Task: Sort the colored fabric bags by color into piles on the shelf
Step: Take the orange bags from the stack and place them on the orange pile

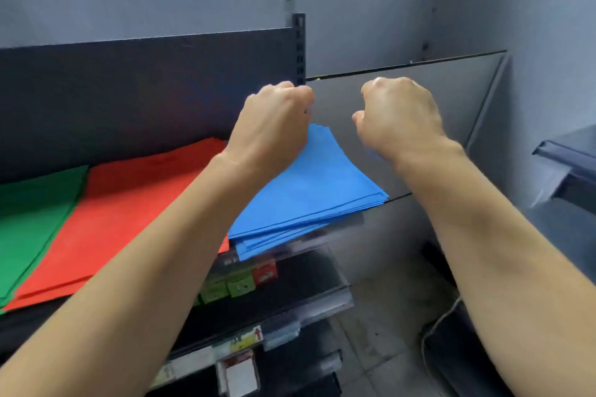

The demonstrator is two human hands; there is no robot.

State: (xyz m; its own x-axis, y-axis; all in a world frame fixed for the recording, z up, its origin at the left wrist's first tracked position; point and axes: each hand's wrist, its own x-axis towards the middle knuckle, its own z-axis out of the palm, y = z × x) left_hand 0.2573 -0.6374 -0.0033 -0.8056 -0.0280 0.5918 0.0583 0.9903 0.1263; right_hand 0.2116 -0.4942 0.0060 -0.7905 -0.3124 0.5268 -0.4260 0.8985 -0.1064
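Note:
Three piles of flat fabric bags lie side by side on the dark shelf (pixel 96 309): green bags (pixel 29 219) at the left, red bags (pixel 129 213) in the middle, blue bags (pixel 309 190) at the right end. The blue stack is fanned a little and sticks out over the shelf's front edge. My left hand (pixel 274 126) hovers with curled fingers over the far left corner of the blue pile; its fingertips are hidden, so contact is unclear. To the right of the blue pile my right hand (pixel 400 116) is a raised fist with nothing visible in it.
A dark back panel (pixel 145 90) and a slotted upright post (pixel 299 45) stand behind the piles. A grey panel (pixel 419 106) closes the shelf's right side. Lower shelves hold small green and red boxes (pixel 242 280) and price tags. Another dark fixture (pixel 571 167) stands at far right.

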